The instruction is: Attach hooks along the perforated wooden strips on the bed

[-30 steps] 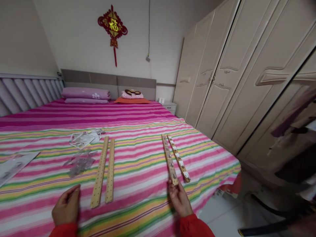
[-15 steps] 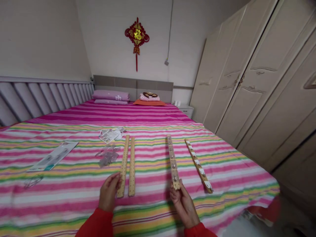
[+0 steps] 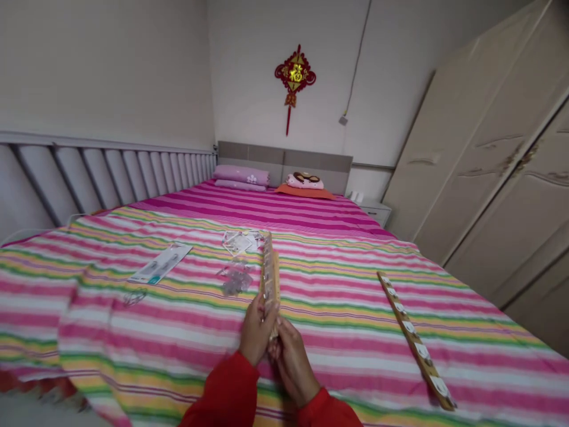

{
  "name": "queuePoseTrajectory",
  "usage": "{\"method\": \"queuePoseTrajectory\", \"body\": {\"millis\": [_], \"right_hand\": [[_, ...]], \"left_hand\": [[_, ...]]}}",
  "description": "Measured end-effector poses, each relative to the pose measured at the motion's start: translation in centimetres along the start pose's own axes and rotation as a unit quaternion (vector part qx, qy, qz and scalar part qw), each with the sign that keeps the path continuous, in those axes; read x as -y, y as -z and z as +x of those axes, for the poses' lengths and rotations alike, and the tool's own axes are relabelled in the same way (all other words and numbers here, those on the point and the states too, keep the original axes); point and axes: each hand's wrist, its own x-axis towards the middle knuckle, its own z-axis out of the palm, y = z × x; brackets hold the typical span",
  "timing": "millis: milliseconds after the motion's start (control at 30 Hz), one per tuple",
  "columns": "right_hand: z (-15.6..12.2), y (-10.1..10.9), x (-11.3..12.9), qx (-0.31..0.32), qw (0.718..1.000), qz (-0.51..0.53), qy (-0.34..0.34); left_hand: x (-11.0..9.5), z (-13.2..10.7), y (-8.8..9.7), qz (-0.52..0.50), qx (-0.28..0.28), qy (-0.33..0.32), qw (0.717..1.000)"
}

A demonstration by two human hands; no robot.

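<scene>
In the head view, moved leftward since the earlier frame, to mid-frame: hook-fitted strip, overlapping a plain strip. Gripped at its lower end by left hand and right hand, fingers curled tight. Apparently mid-repositioning; next calling for steady two-handed support.

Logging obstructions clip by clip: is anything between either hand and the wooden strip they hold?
Nothing visible stands in the way: the left hand and right hand both hold the wooden strip at its near end.
</scene>
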Motion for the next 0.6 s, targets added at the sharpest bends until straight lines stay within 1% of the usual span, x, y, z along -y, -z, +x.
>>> {"method": "queuePoseTrajectory", "body": {"millis": [100, 200, 333, 467, 600], "right_hand": [[0.6, -0.7, -0.5, 0.001, 1.000, -0.022, 0.001], [1.0, -1.1, -0.3, -0.002, 0.999, -0.048, 0.006], [1.3, -1.3, -0.2, -0.007, 0.997, -0.070, 0.000], [1.3, -1.2, -0.6, 0.003, 0.997, -0.079, -0.005], [1.6, -0.9, -0.9, -0.007, 0.997, -0.078, -0.006]], "left_hand": [[0.2, 1.8, 1.1, 0.041, -0.033, -0.023, 0.998], [0.4, 3.3, 2.1, 0.069, -0.044, -0.065, 0.995], [0.5, 5.1, 3.0, 0.137, -0.050, -0.126, 0.981], [0.1, 7.3, 3.8, 0.161, -0.074, -0.130, 0.976], [-0.3, 8.8, 4.4, 0.137, -0.106, -0.112, 0.979]]}}
